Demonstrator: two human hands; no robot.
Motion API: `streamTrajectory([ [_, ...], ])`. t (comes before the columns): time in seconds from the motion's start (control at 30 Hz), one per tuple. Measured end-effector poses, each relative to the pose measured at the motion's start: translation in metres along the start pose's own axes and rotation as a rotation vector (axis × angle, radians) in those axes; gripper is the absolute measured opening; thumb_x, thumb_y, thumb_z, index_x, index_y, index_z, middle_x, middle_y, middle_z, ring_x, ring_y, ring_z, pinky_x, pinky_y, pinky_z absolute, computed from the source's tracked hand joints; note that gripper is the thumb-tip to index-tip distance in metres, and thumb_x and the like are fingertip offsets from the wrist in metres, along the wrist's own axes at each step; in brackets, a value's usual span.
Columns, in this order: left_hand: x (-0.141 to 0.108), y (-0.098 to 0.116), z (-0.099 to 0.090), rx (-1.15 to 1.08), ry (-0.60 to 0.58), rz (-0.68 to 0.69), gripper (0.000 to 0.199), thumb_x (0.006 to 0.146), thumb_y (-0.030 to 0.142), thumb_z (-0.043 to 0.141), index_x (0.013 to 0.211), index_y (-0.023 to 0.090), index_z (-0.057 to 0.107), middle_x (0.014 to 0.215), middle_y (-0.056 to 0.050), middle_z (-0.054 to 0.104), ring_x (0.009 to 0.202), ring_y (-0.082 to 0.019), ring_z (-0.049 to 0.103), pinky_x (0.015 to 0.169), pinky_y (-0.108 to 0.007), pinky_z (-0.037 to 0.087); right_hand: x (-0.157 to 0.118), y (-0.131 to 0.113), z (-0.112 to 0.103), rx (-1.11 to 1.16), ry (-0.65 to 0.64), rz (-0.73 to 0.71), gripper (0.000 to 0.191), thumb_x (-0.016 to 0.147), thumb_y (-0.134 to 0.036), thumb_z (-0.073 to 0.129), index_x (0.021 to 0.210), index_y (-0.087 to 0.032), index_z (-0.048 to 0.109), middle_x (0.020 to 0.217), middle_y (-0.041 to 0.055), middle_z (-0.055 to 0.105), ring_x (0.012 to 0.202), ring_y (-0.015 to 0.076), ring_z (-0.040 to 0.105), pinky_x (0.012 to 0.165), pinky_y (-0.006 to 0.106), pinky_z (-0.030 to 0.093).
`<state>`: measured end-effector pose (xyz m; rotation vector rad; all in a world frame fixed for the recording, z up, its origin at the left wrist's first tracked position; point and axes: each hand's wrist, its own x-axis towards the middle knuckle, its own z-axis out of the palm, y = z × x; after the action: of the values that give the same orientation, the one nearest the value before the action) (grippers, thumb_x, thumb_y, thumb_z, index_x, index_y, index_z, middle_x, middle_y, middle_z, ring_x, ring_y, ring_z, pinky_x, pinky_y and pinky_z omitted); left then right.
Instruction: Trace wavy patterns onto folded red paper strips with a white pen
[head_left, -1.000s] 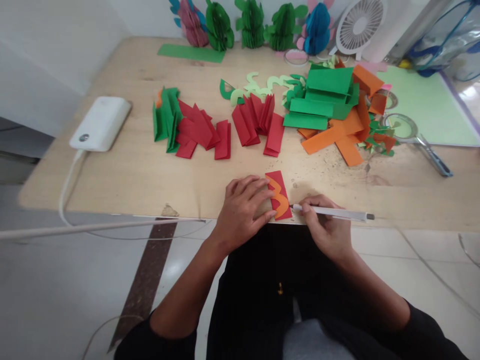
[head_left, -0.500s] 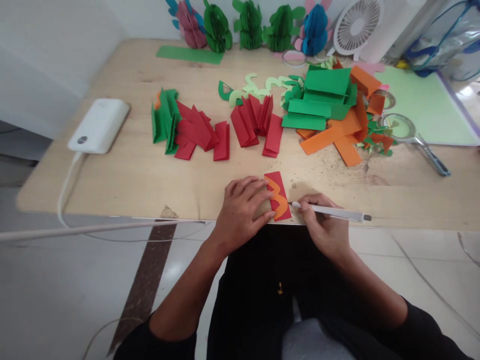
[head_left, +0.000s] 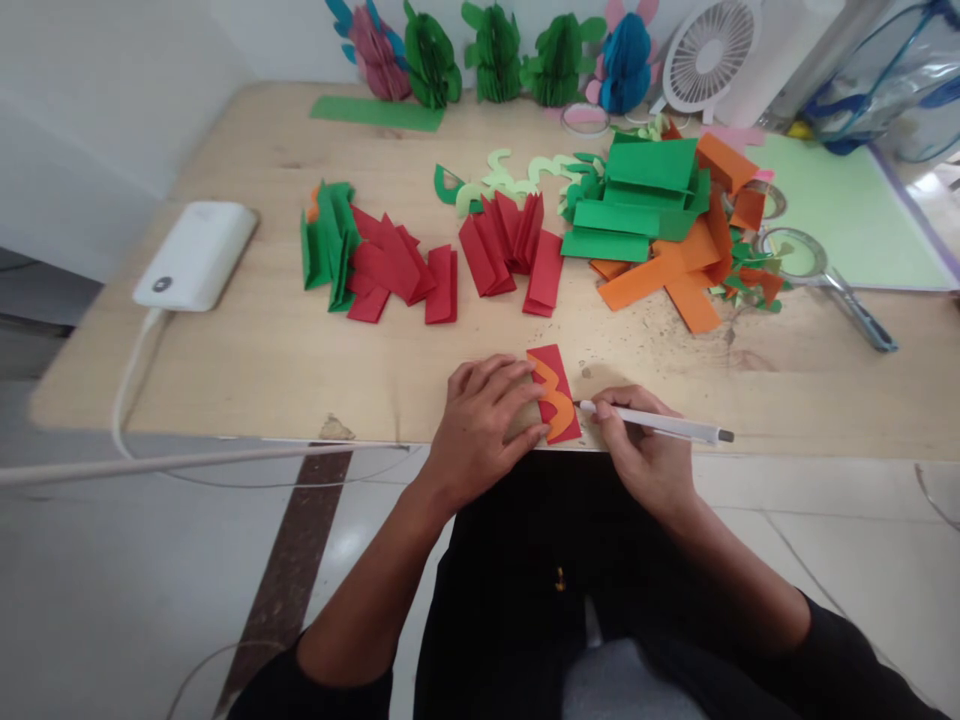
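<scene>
Left hand [head_left: 487,420] fingers spread, pressing orange cutout [head_left: 553,403] onto red paper [head_left: 568,424], right hand [head_left: 649,450] fingers clamped on white pen [head_left: 660,422] beside that paper.

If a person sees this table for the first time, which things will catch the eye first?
Most likely the bright folded papers: red ones across the middle, with a large green stack over orange strips to their right. Next, perhaps the left hand on an orange curved cutout over red paper, the right hand holding a white pen beside it.

Matt paper pieces [head_left: 637,218] lie on smooth, pale wood [head_left: 247,370].
</scene>
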<state>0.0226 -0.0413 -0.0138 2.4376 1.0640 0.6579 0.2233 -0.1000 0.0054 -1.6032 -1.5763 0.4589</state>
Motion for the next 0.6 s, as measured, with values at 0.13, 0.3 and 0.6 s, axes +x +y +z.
streamTrajectory([
  [0.13, 0.0000, -0.0001, -0.0002, -0.006, 0.006, 0.006, 0.029, 0.091, 0.037, 0.060, 0.114, 0.020, 0.064, 0.133, -0.010, 0.060, 0.131, -0.030, 0.046, 0.112, -0.052, 0.032, 0.0005, -0.0004, 0.0008, 0.010, -0.002, 0.013, 0.011, 0.091, -0.027, 0.057, 0.082, -0.023, 0.062, 0.075, -0.0001, 0.067, 0.068, 0.0144, 0.061, 0.063, 0.028, 0.046],
  [0.3, 0.0003, 0.0013, -0.0022, -0.019, -0.007, -0.010, 0.030, 0.091, 0.038, 0.058, 0.115, 0.021, 0.064, 0.134, -0.009, 0.059, 0.132, -0.030, 0.045, 0.113, -0.051, 0.032, 0.0011, -0.0005, 0.0015, 0.009, -0.002, 0.025, 0.010, 0.090, -0.027, 0.057, 0.082, -0.023, 0.062, 0.076, 0.0005, 0.068, 0.069, 0.0150, 0.061, 0.063, 0.028, 0.046],
  [0.6, 0.0009, 0.0034, -0.0029, -0.026, -0.002, -0.018, 0.029, 0.091, 0.037, 0.058, 0.114, 0.021, 0.065, 0.133, -0.009, 0.060, 0.131, -0.031, 0.046, 0.112, -0.052, 0.033, 0.0020, -0.0018, -0.0005, 0.014, -0.001, 0.028, 0.010, 0.089, -0.027, 0.058, 0.082, -0.023, 0.063, 0.075, 0.0004, 0.068, 0.067, 0.0154, 0.061, 0.063, 0.029, 0.047],
])
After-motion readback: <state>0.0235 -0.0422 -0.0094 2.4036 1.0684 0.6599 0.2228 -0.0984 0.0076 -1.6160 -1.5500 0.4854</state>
